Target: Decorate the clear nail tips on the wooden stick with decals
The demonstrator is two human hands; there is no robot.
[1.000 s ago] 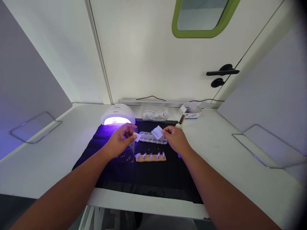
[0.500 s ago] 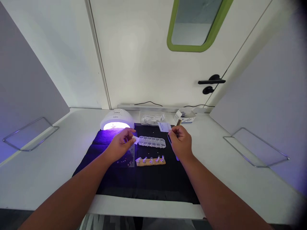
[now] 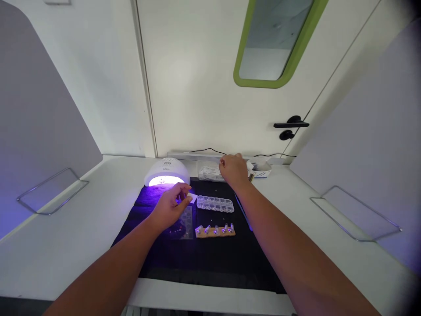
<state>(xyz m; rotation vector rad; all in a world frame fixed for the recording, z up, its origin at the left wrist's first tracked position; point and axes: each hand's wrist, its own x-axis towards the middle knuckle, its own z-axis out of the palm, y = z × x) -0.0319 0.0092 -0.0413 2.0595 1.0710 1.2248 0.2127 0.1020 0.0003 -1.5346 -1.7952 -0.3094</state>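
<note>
My left hand (image 3: pixel 173 202) is closed in a pinch on a small white pad (image 3: pixel 192 198), just left of a clear compartment box (image 3: pixel 215 204) on the black mat (image 3: pixel 204 250). My right hand (image 3: pixel 233 169) reaches to the back of the table, fingers curled over a clear plastic container of white packets (image 3: pixel 208 172); what it holds, if anything, is hidden. In front of the box, a tan holder with several nail tips (image 3: pixel 215 230) lies on the mat. A clear sheet with small beads (image 3: pixel 183 223) lies beneath my left wrist.
A white nail lamp (image 3: pixel 167 173) glows purple at the mat's back left. A small bottle (image 3: pixel 251 177) and an open white carton (image 3: pixel 262 169) stand at the back right. Grey dividers with wire feet (image 3: pixel 49 193) flank the white table. A door is behind.
My right hand has moved away from the compartment box, back and up to the packet container; the white packet it held no longer shows. My left hand has stayed in place with the pad.
</note>
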